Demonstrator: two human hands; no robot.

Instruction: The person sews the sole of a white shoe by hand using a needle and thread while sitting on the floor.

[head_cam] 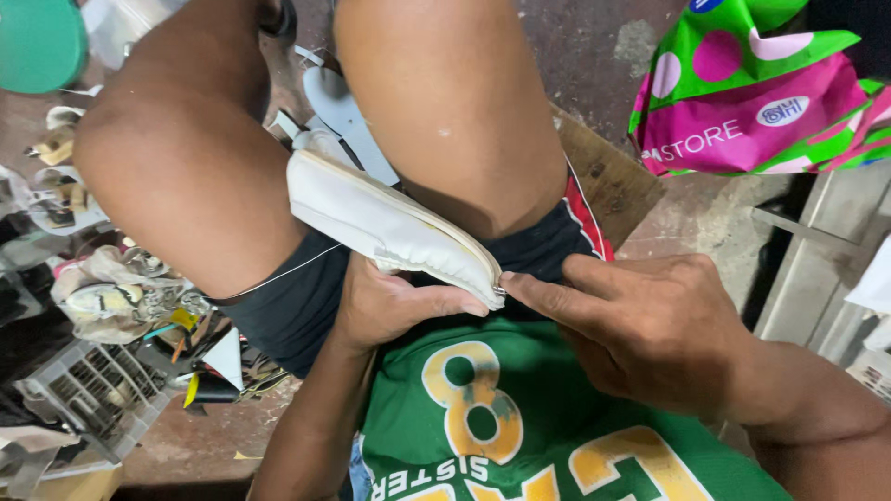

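1. white shoe [390,223] lies wedged between the knees, heel end toward the body.
2. left hand [394,306] grips it from beneath.
3. right hand [640,325] pinches a needle [498,290] at the heel.

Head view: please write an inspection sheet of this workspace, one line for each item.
Surface: stained concrete floor; wooden board under the right thigh.
Job's things: white shoe wedged between the knees; thin thread runs leftward from it.
Clutter: pile of shoes and scraps and a grey wire basket on the left.
Grippers: left hand supports the shoe from below; right hand pinches a small metal tip at the shoe's near end.
Cables: nothing seen.
Surroundings: pink and green bag, green stool.
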